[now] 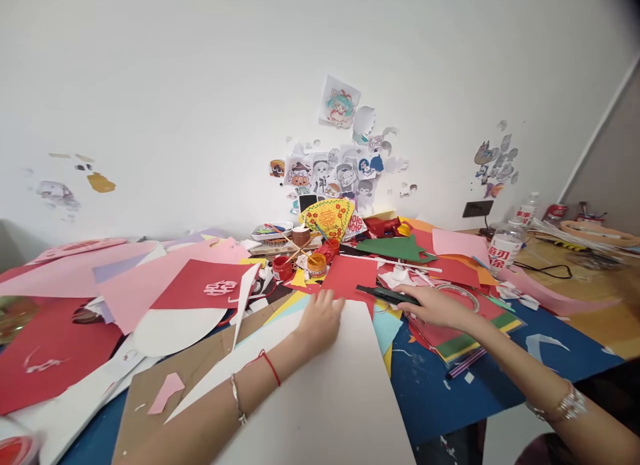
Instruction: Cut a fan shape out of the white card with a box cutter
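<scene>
The left hand (pixel 321 322) lies on the white sheet (pixel 345 392), lower centre (whether pinching, I cannot tell), and the right hand (pixel 434 306), gripping a black tool (pixel 387 294) right of centre, could topple the orange jar (pixel 317 269) by swinging left.

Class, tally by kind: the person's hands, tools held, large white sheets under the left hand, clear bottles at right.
Left hand and right hand: 2
Dark held tool: 1
White sheet: 1
Clear bottles: 2
Total: 6
</scene>
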Demonstrator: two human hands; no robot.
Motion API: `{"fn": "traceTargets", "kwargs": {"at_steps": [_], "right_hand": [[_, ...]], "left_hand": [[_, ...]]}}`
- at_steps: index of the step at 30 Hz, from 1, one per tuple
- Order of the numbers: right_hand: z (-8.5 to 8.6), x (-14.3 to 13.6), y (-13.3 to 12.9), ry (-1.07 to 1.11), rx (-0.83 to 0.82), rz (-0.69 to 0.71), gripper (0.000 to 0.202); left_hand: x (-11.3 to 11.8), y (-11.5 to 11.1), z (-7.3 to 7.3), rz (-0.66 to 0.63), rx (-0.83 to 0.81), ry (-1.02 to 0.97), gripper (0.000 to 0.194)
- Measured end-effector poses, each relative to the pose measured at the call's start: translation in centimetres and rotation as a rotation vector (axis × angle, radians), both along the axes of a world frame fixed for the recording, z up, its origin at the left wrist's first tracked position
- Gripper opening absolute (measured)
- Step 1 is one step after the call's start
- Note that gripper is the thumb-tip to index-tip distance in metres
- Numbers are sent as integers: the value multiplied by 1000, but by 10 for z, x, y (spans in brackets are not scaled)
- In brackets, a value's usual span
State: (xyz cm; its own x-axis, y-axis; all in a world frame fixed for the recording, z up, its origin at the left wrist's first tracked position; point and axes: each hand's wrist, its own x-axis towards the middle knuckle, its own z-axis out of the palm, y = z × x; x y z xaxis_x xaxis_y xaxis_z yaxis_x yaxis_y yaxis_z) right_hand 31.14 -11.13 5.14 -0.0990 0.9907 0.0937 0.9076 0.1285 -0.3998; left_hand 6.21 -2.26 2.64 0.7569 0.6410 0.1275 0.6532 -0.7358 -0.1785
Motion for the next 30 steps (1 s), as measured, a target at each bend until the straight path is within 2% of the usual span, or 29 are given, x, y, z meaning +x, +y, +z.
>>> {"fn": "traceTargets", "kwargs": {"at_steps": [2,4,7,10,15,21,27,30], "right_hand": [[1,1,9,-70,12,51,40],[2,1,16,-120,-8,81,42],[3,-2,25,-196,-40,124,45],[6,-6,31,-243,-60,142,44],[13,-12,38,-236,-96,177,44],[24,-16,48,-348,-119,214,42],[38,-15,56,-381,-91,279,42],[36,-21,60,-298,-80,240,44]], "left_hand": [[-1,-7,-7,-163,-4,-22,35],[-2,-8,-15,-246,-9,-83,38],[-5,-6,-27,-236,-21,-175,40],[-6,-5,-33,-214,-33,-201,41],[-4,-7,-33,-181,-74,-198,43],[-4,-5,-35,-217,-140,-202,44],[-2,-6,-36,-233,-86,-177,42],[-1,-11,-32,-228,-72,-155,35]]}}
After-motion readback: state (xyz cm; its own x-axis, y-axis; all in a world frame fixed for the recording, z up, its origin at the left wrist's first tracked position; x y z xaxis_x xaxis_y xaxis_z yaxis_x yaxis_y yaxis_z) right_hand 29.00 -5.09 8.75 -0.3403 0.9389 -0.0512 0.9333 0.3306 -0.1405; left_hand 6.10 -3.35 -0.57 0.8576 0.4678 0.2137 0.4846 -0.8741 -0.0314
